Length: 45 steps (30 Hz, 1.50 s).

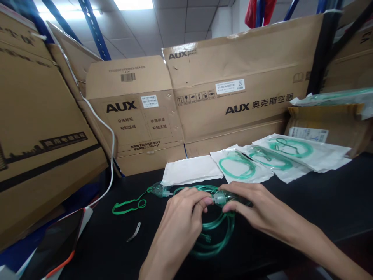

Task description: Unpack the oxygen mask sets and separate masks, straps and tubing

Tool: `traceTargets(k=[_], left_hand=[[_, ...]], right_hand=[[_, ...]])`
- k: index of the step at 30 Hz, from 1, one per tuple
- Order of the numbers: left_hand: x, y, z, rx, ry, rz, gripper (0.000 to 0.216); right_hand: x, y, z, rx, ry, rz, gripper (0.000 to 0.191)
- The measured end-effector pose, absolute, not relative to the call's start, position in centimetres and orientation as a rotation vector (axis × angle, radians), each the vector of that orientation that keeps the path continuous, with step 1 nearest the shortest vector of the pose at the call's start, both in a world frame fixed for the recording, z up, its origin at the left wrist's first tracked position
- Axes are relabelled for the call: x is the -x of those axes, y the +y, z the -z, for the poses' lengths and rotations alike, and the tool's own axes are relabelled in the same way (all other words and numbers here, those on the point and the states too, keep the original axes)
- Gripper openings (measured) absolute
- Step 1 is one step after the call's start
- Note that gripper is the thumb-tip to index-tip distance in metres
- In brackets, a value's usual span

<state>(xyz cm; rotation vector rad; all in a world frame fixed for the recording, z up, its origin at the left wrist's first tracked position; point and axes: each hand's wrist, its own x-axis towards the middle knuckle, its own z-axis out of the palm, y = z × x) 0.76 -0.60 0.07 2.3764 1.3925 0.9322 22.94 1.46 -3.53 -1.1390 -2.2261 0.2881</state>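
Clear plastic face mask (234, 196) is in the right hand (253, 200), thumb and fingers closed around its body above the black tabletop (262, 249). Its pale connector (219, 198) faces the left hand (183, 212). Left thumb and fingertips are pinched together at the connector's narrow end; can't tell whether a tube end is in the pinch, fingers hide it.

Step in hand, my read: close two-handed work at that connector, right steadying, left doing the fine part. Next move calls for a firm right hold without crushing the soft shell, left pinch in line with the connector, no drag from the green tubing (232, 224) coiled under the hands.

Nearby: second mask (159, 189) with green elastic strap (125, 208), left of the coil. Small curved metal strip (134, 232) nearer the wearer. Packed mask pouches (204, 171) along the cardboard (233, 128) at the back.
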Motion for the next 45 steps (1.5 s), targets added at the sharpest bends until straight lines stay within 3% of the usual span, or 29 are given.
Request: traceTargets(k=[31,45], left_hand=[[-0.7,-0.7,-0.1,-2.473,1.393,-0.972,0.028],[-0.5,-0.8,-0.4,-2.233,1.417,-0.881,0.03]], right_hand=[[-21.7,0.9,1.9,1.148,-2.083,-0.74,0.025],[-22.1,1.3,2.2,1.202,-2.1,-0.547,0.033]])
